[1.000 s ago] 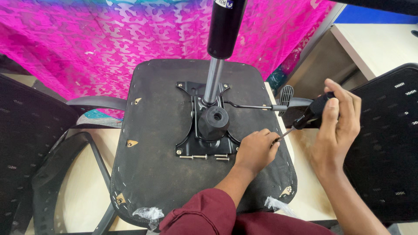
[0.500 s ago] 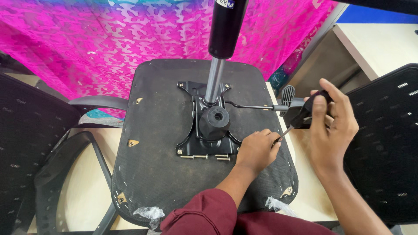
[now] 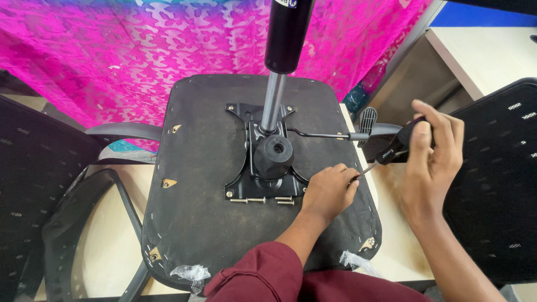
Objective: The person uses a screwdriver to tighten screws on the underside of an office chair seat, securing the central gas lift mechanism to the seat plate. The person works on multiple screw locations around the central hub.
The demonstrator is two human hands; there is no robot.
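Observation:
An upturned black chair seat (image 3: 207, 184) lies on a table, with a black metal mechanism plate (image 3: 246, 168) bolted on and a gas cylinder (image 3: 284, 39) rising from it. My right hand (image 3: 433, 162) grips the black handle of a screwdriver (image 3: 398, 146) off the seat's right edge. Its thin shaft slants down-left to my left hand (image 3: 329, 191). That hand rests on the seat beside the plate's near right corner, fingers pinched around the shaft's tip. What lies under those fingers is hidden. Loose bolts (image 3: 250, 199) lie along the plate's near edge.
A lever with a ribbed paddle (image 3: 366, 120) sticks out right from the mechanism. Black mesh chair parts flank the seat, on the left (image 3: 33, 184) and the right (image 3: 498, 184), with an armrest frame (image 3: 78, 235) at lower left. Pink patterned cloth (image 3: 112, 61) hangs behind. A white desk (image 3: 475, 45) is upper right.
My right hand's fingers have shifted around the screwdriver handle, which sits a little higher. My left hand has stayed at the shaft's tip.

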